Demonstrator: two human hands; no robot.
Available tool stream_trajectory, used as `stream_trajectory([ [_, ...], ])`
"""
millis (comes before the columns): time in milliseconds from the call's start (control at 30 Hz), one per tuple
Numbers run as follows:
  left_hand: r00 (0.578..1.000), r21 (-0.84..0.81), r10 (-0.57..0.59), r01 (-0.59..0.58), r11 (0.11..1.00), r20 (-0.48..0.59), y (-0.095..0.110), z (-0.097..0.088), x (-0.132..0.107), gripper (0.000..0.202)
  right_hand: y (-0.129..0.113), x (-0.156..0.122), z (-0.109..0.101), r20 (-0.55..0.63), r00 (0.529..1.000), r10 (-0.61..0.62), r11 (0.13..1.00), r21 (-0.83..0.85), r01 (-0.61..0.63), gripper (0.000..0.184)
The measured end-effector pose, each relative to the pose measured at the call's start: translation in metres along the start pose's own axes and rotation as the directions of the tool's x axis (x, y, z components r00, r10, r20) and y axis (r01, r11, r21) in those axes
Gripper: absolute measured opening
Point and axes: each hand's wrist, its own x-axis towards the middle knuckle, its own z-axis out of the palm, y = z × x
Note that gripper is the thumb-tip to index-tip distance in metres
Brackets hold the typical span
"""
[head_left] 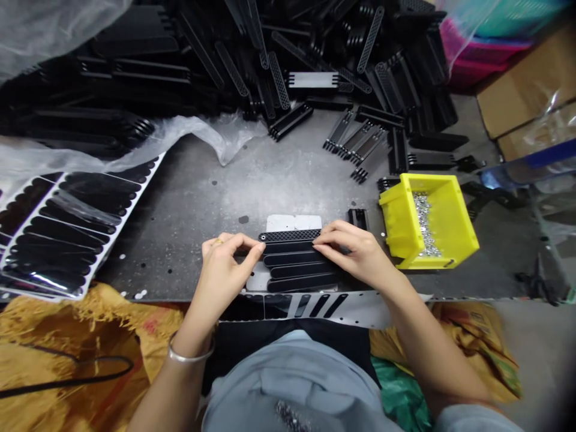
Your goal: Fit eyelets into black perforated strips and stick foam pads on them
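Observation:
My left hand [227,258] pinches the left end of a narrow black strip [290,246], thumb against forefinger. At the strip's other end my right hand [353,249] pinches too, its fingers partly covering that end. Just beyond lies a black bar with a cross-hatched face [292,236] and a small round fitting at its left tip. Several smooth, round-ended black bars [299,272] lie side by side on the near side of the strip. Under them parts of a white plate [294,222] show. Close to my belly, a pale backing sheet [360,306] carries dark strips along the table edge.
A yellow bin [465,231] with small metal pieces stands at the right. Black plastic parts [315,36] are heaped across the back of the grey table [189,216]. At left lie sheets of black stickers [85,222] and clear plastic film [180,135]. Cardboard [517,90] stands back right.

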Motion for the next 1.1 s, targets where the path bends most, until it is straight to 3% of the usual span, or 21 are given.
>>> stream_trajectory([
  [133,0.996,0.116,0.084,-0.085,0.99,0.011,0.005,-0.006,-0.033,0.022,-0.028,-0.019,0.0,-0.133,0.991,-0.023,0.971,-0.239,-0.009,0.018],
  [267,0.956,0.079,0.257,-0.27,0.96,0.141,0.012,0.002,-0.077,0.011,-0.067,-0.046,0.033,-0.029,0.996,-0.087,0.988,-0.131,0.082,0.02],
  [367,0.947,-0.007,0.304,-0.305,0.952,0.104,0.014,0.014,-0.09,0.02,-0.081,-0.06,0.063,-0.06,0.98,-0.19,0.966,-0.19,0.175,0.025],
  [433,0.958,-0.081,0.284,-0.28,0.957,0.045,0.012,0.02,-0.09,0.022,-0.083,-0.068,0.07,-0.055,0.965,-0.258,0.954,-0.174,0.245,0.026],
  [500,0.963,-0.095,0.263,-0.267,0.959,-0.054,0.007,0.024,-0.09,0.021,-0.085,-0.076,0.061,-0.006,0.959,-0.283,0.959,0.009,0.283,0.019],
  [533,0.956,-0.067,0.275,-0.282,0.957,-0.098,0.004,0.025,-0.09,0.019,-0.085,-0.079,0.053,0.01,0.968,-0.25,0.956,0.162,0.246,0.016],
  [600,0.924,0.031,0.36,-0.359,0.933,-0.128,-0.001,0.028,-0.092,0.015,-0.085,-0.079,0.034,-0.005,0.997,-0.075,0.873,0.483,0.068,0.027],
  [667,0.893,0.093,0.44,-0.432,0.897,-0.092,-0.003,0.029,-0.092,0.007,-0.08,-0.068,0.018,-0.022,0.989,0.147,0.787,0.609,-0.104,0.029],
  [733,0.889,0.105,0.439,-0.429,0.897,-0.126,-0.002,0.026,-0.086,0.002,-0.071,-0.045,0.012,-0.071,0.972,0.226,0.868,0.468,-0.168,0.02],
  [800,0.909,0.101,0.349,-0.334,0.937,-0.23,0.0,0.019,-0.071,0.003,-0.059,-0.016,0.015,-0.09,0.984,0.152,0.979,0.151,-0.137,0.027],
  [900,0.946,0.051,0.161,-0.153,0.987,-0.282,-0.002,0.008,-0.035,0.009,-0.039,0.021,0.031,-0.016,1.0,-0.017,0.985,-0.169,0.014,0.045],
  [1000,0.983,-0.054,0.056,-0.066,0.996,-0.174,-0.009,0.006,-0.003,0.017,-0.025,0.041,0.041,0.066,0.987,-0.144,0.966,-0.205,0.155,0.034],
  [1100,0.995,-0.152,0.021,-0.035,0.988,-0.093,-0.015,0.01,0.011,0.02,-0.018,0.045,0.044,0.101,0.976,-0.191,0.965,-0.165,0.205,0.019],
])
